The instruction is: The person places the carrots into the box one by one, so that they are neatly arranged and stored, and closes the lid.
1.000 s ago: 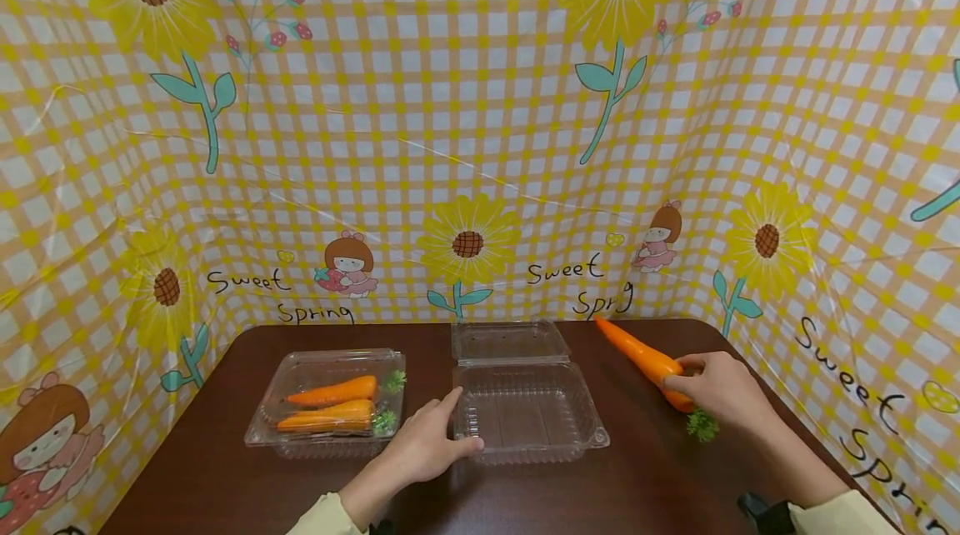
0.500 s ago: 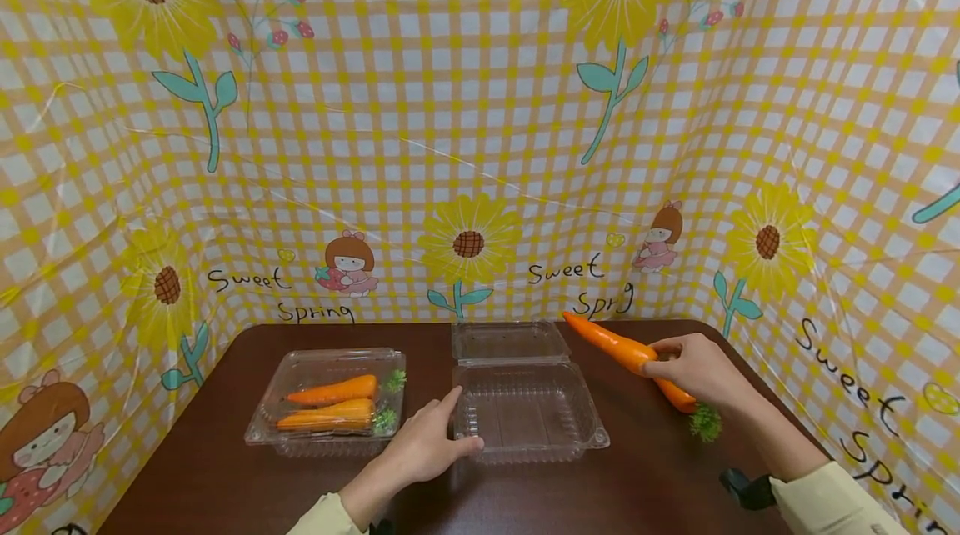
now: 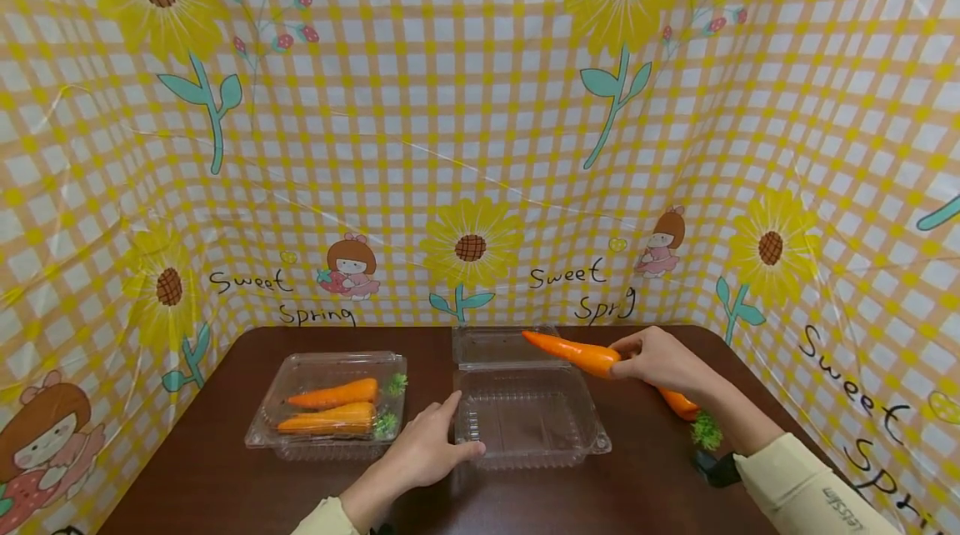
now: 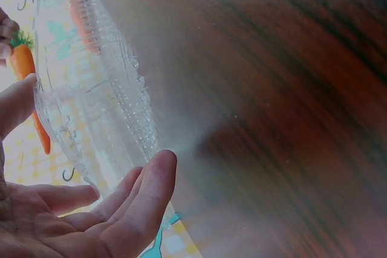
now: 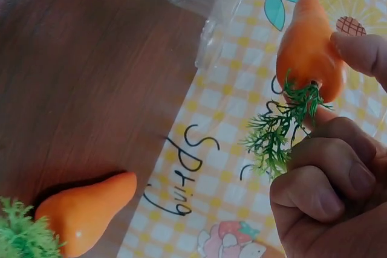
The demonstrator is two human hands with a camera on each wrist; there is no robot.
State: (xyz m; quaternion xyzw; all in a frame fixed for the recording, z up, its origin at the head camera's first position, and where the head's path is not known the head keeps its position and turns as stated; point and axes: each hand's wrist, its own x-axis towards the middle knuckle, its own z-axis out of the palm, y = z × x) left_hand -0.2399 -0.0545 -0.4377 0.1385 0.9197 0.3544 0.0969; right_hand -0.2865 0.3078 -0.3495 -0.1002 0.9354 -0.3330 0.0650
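Observation:
My right hand (image 3: 663,362) pinches an orange carrot (image 3: 570,352) by its thick end, between thumb and forefinger, above the back right of an open clear plastic box (image 3: 528,418). In the right wrist view green leaves (image 5: 275,134) hang from that carrot's top, and the other fingers are curled. The left hand (image 3: 423,447) rests against the box's left side, thumb and fingers spread and fairly straight along its rim. On the table to the right lies another carrot (image 3: 681,404) with a leafy green top, partly hidden behind the right wrist.
A lidded clear box (image 3: 262,432) with carrots (image 3: 333,393) inside stands left of the open one. The open box's lid (image 3: 480,347) lies folded back toward the patterned cloth wall (image 3: 405,143). All stand on a dark brown table (image 3: 202,468).
The right hand has lifted its carrot off toward the left, from beside the other carrot to over the open box. The left hand has stayed at the box's side.

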